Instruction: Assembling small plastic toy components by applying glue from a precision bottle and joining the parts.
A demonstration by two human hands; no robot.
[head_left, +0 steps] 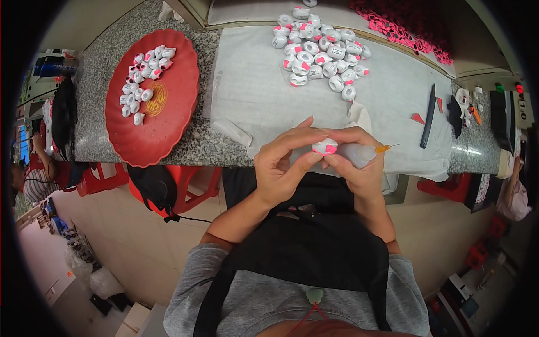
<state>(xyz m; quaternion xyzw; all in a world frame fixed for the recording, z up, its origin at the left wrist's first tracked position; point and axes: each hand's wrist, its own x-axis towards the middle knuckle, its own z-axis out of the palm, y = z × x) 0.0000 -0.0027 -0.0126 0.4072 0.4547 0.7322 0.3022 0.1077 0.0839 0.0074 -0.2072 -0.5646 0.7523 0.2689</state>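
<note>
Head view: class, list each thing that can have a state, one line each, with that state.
Left hand, pinching the white-and-pink piece
Right hand, gripping the bottle
Bottle, tilted, orange needle tip uncovered
Red plate, partly filled with small pieces
Piled pieces, heaped loose
Paper sheet, spread, creased
Dark cutter, lying flat, blade state unclear

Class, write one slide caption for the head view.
Left hand pinches a small white and pink piece; right hand holds a needle-tipped bottle; a scalloped red tray lies left.

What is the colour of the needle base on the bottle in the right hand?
The needle base is orange, shown best in the head view.
</note>
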